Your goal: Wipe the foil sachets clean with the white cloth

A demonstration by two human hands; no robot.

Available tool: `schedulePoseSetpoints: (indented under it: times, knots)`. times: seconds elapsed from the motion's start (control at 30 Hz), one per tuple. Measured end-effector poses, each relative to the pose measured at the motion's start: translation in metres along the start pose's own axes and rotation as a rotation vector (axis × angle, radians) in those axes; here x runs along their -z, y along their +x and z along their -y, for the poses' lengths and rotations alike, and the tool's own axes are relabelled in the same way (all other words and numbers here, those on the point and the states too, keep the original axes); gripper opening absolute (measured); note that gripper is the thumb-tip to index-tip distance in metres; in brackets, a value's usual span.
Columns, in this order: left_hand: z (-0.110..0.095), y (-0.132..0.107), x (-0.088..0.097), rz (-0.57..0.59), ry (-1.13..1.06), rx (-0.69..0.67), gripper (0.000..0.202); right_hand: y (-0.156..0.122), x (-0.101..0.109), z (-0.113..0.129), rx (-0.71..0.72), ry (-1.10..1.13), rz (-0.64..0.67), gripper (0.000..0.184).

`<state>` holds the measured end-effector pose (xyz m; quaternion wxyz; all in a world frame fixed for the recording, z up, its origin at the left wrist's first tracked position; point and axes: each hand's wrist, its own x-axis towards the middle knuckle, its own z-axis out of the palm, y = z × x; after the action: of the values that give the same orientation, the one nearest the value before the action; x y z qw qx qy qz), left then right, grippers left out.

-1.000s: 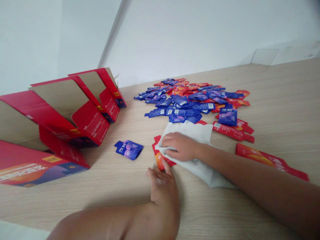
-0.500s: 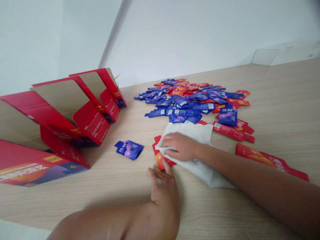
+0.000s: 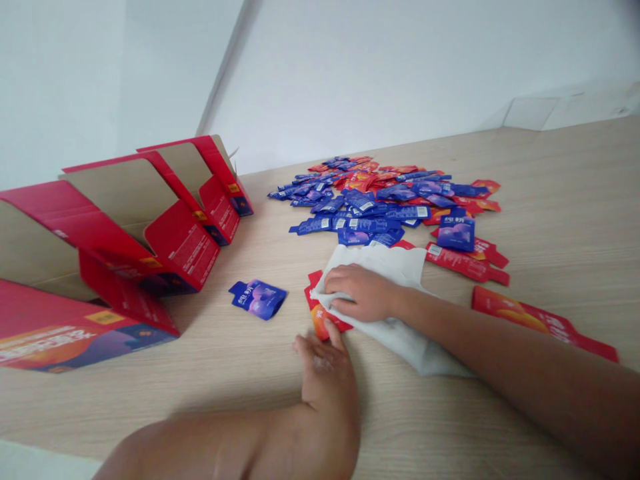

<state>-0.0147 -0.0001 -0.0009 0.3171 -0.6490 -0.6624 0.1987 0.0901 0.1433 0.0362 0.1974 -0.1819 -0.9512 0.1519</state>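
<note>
Quietly, you are resting both bare hands on the desk [image 3: 550,173], with a red pouch [image 3: 319,323] lying flat between them, partly hidden under a white cloth [image 3: 403,265]. Your right hand [image 3: 363,291] is bending over the cloth's left end, its fingers lying close together and its thumb sitting apart below them. A fold of cloth is showing in that gap; whether they are pinching it, one cannot tell. Your left hand [image 3: 326,370] is reaching in from the desk's near edge with its visible fingers standing apart, one tip touching the pouch's near, orange-printed end. The pouch's narrow end is pointing toward the desk's far edge, just left of your right fingers. Nearby, a blue pouch [image 3: 259,299] is lying toward three open red boxes [image 3: 186,248], which are lining the desk's left side. Beyond the cloth, a pile of blue and red pouches [image 3: 367,205] is stretching toward the far edge. A larger-looking red packet [image 3: 540,323] is lying just beyond your right forearm.
</note>
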Motion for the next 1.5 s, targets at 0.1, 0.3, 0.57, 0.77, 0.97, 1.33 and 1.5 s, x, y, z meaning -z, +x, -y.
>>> schedulePoseSetpoints:
  times: [0.1,0.3,0.57,0.77,0.97,1.33,1.5]
  knots:
    - [0.0012,0.0002,-0.0001,0.000,-0.047,-0.019,0.049,0.0001,-0.0011,-0.0010,0.004,0.006,0.000,0.019]
    - [0.0003,0.0002,0.0000,0.034,-0.076,-0.004,0.049,0.0000,-0.0021,-0.0018,0.000,0.014,-0.001,0.017]
    - [-0.0014,0.0006,0.0033,0.025,0.005,0.020,0.050,0.0000,-0.0011,-0.0020,0.007,0.015,-0.004,0.015]
    - [0.0019,0.0007,0.0039,0.024,0.002,-0.011,0.050,-0.0001,-0.0013,-0.0017,-0.002,0.017,-0.003,0.015]
    - [0.0051,0.0014,0.0023,0.011,-0.050,-0.028,0.050,-0.0001,-0.0026,-0.0029,0.006,0.007,-0.013,0.015]
    - [0.0004,0.0008,0.0014,0.015,-0.102,0.023,0.049,0.0000,-0.0019,-0.0023,-0.005,0.013,0.003,0.015]
    - [0.0019,0.0006,-0.0005,0.001,-0.152,0.013,0.049,-0.0001,-0.0011,-0.0023,0.002,0.017,0.004,0.016]
